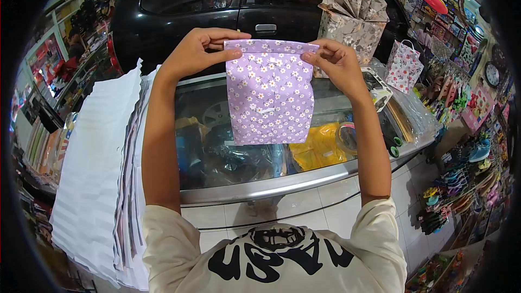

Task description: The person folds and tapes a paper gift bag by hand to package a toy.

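Note:
Between my two hands hangs a lilac paper bag (pixel 269 97) printed with small white daisies, its top edge folded over in a band. My left hand (pixel 209 49) pinches the upper left corner, thumb on the front and fingers behind. At the upper right corner, my right hand (pixel 336 62) grips the same fold with its thumb in front. The bag is held up over the glass counter (pixel 203 95), with its lower end nearer to me. Whether anything is inside the bag cannot be seen.
Large white paper sheets (pixel 89 168) lie stacked at the left. A floral wrapped package (pixel 350 35) with a fanned top stands at the back right, beside a small flowered gift bag (pixel 403 68). Scissors (pixel 395 146) lie near the counter's right edge. A black car (pixel 190 21) is behind.

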`<state>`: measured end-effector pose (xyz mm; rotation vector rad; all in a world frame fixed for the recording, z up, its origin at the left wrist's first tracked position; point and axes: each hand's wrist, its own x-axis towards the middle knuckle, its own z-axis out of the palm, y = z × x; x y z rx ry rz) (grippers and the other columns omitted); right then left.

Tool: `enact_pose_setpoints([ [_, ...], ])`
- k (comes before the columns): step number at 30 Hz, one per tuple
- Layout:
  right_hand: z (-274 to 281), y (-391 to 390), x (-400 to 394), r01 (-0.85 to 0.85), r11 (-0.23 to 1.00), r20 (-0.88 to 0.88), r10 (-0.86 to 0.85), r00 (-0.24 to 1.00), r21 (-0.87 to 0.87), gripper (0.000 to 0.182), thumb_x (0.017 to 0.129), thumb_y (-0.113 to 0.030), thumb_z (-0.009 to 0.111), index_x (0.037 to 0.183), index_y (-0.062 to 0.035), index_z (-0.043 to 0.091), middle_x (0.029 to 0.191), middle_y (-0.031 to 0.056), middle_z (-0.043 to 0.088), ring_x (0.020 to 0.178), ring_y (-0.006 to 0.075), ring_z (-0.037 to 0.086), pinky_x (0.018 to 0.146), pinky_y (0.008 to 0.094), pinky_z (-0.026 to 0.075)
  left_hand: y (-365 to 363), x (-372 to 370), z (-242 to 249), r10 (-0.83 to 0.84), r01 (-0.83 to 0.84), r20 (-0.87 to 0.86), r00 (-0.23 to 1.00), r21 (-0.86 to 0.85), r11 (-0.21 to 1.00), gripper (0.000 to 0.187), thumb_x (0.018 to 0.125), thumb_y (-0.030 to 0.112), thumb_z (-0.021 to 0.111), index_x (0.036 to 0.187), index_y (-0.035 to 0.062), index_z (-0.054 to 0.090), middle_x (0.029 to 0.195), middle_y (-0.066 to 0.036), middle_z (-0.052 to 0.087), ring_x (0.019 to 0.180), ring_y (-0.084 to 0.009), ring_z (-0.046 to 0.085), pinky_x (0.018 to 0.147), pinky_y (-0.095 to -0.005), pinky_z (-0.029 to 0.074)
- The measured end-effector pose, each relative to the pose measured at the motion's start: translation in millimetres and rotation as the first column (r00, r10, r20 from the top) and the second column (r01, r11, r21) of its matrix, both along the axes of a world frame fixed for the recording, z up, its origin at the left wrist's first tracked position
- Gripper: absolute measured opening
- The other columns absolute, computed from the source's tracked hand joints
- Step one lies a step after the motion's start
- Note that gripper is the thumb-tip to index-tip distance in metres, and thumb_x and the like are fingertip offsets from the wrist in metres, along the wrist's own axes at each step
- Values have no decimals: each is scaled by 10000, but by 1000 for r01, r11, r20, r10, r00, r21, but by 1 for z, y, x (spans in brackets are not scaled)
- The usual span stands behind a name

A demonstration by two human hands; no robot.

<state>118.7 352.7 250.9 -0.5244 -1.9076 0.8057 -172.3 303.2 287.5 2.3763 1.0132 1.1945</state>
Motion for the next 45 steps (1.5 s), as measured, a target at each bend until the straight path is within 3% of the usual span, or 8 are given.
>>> enact_pose_setpoints([
  [9, -5, -12, -9, -11, 1000, -144, 9, 989, -11, 204, 883, -116, 609, 1060, -14, 598, 904, 17, 623, 836, 64, 554, 749, 205, 431, 15, -7, -8, 153, -155, -46, 987, -42, 987, 284, 808, 238, 696, 935, -16, 688, 722, -25, 669, 682, -35, 541, 640, -199, 427],
  [18, -11, 2, -5, 84, 995, -237, -70, 969, 50, 124, 892, -110, 595, 974, -18, 609, 820, -14, 603, 754, 41, 530, 676, 187, 415, 8, 5, -10, 69, -56, 91, 993, -139, 989, 291, 817, 225, 697, 998, -3, 678, 851, -63, 683, 819, -104, 628, 762, -220, 469],
  [25, -19, -3, -12, 223, 974, -332, -198, 922, 40, 117, 874, -98, 619, 955, -15, 621, 799, -8, 605, 740, 46, 536, 658, 186, 421, -5, 11, -34, 44, 19, 240, 970, -255, 967, 296, 843, 183, 669, 1064, -11, 626, 958, -78, 670, 898, -104, 616, 821, -212, 460],
  [29, -24, -2, -18, 275, 960, -424, -231, 876, 44, 120, 869, -95, 624, 953, -10, 622, 802, 3, 613, 736, 54, 544, 656, 186, 423, -8, 23, -52, 0, 137, 600, 800, -183, 974, 138, 866, 144, 635, 891, 14, 595, 1005, -72, 636, 889, -106, 598, 836, -264, 475],
  [32, -28, -2, -22, 317, 947, -466, -256, 847, 56, 127, 866, -102, 629, 951, -7, 622, 806, 7, 617, 733, 55, 545, 652, 187, 423, -7, 37, -80, -69, 3, 580, 812, 115, 993, 106, 837, 90, 663, 881, 26, 591, 1011, -64, 606, 880, -102, 585, 828, -262, 471],
  [33, -30, -3, -24, 337, 939, -469, -268, 842, 69, 129, 866, -105, 629, 948, -6, 621, 805, 7, 617, 733, 55, 545, 650, 187, 423, -14, 43, -84, 152, -273, 453, 878, 215, 938, 116, 811, 52, 685, 860, 24, 583, 981, -56, 587, 872, -93, 567, 792, -238, 467],
  [36, -31, -9, -26, 375, 923, -467, -297, 833, 83, 132, 864, -118, 632, 938, -10, 620, 800, 5, 614, 722, 54, 543, 629, 191, 421, -20, 62, -99, 211, -391, 611, 763, 176, 903, 129, 811, 66, 691, 849, 13, 579, 945, -43, 579, 849, -81, 556, 745, -209, 457],
  [45, -33, -17, -26, 449, 890, -450, -370, 813, 78, 152, 872, -136, 620, 956, -10, 610, 802, 10, 617, 710, 60, 542, 621, 201, 424, -20, 67, -93, 147, -148, 744, 652, -65, 987, 213, 870, 140, 647, 1010, -19, 621, 855, 3, 619, 765, -28, 533, 687, -167, 415],
])
